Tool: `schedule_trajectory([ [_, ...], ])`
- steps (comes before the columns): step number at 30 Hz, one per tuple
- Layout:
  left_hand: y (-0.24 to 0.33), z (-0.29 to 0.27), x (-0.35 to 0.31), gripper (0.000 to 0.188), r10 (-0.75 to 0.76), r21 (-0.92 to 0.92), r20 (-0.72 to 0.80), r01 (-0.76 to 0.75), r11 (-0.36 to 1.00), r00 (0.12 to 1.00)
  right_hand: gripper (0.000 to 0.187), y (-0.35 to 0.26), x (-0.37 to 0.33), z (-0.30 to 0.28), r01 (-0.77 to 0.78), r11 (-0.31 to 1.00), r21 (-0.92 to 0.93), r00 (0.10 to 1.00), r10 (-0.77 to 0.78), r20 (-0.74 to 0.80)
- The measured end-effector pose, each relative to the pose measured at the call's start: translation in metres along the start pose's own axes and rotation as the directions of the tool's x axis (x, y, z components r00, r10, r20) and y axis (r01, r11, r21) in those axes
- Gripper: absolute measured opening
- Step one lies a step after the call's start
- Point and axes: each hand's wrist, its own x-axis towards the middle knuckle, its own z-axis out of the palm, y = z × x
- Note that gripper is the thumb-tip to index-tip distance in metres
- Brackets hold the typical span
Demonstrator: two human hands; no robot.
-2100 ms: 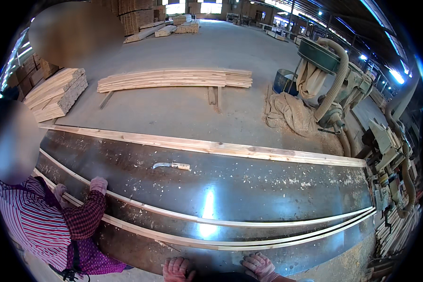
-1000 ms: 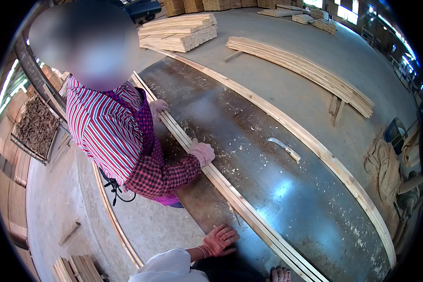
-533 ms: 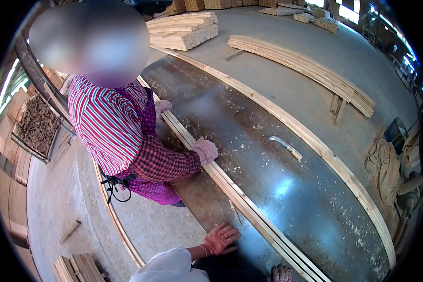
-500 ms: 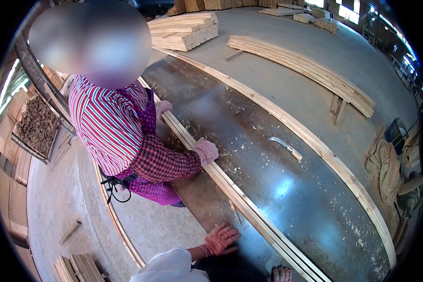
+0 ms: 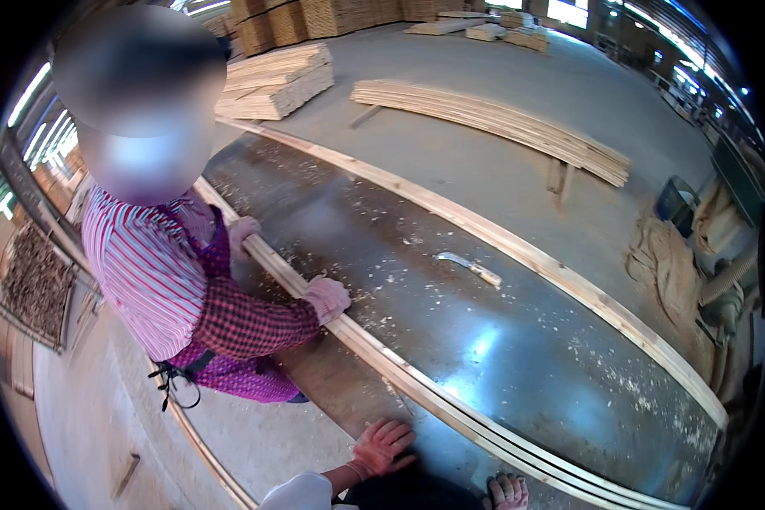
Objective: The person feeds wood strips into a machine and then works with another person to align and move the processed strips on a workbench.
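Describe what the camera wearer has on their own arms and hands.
The left hand seems to wear a thin, close-fitting pinkish glove ending at the wrist, below a loose, plain white fabric sleeve. The right hand, mostly cut off, appears gloved too, with darker smudges; its sleeve is not visible. No cables show on either.

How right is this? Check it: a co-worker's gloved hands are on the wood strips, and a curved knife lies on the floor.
Wrong place for the knife: the head view shows it lying on the table. The co-worker's gloved hands are indeed on the wood strips.
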Motion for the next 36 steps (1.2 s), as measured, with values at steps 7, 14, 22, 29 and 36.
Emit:
schedule_trajectory([
  [7, 0.002, 0.003, -0.001, 0.059, -0.015, -0.027, -0.019, 0.015, 1.0, 1.0, 0.054, -0.002, 0.004, -0.004, -0.048, 0.999, 0.014, 0.998, 0.048, 0.051],
  [14, 0.0, 0.008, -0.001, 0.062, 0.015, 0.003, -0.003, -0.015, 1.0, 1.0, 0.054, -0.006, 0.004, -0.013, -0.069, 0.997, 0.032, 0.997, 0.068, 0.033],
  [22, -0.002, 0.008, 0.0, 0.062, 0.056, 0.014, 0.001, -0.056, 0.998, 0.998, 0.045, 0.002, 0.011, -0.013, -0.031, 0.999, -0.015, 0.997, 0.032, 0.07],
  [29, 0.001, 0.007, -0.017, 0.06, 0.015, 0.095, -0.021, -0.013, 0.995, 1.0, 0.045, 0.019, -0.004, 0.011, 0.044, 0.999, 0.001, 0.999, -0.044, -0.028],
  [36, 0.017, -0.003, -0.005, 0.06, 0.003, 0.168, 0.146, -0.028, 0.985, 0.989, 0.041, 0.019, -0.023, 0.023, -0.093, 0.989, 0.112, 0.995, 0.096, -0.017],
])
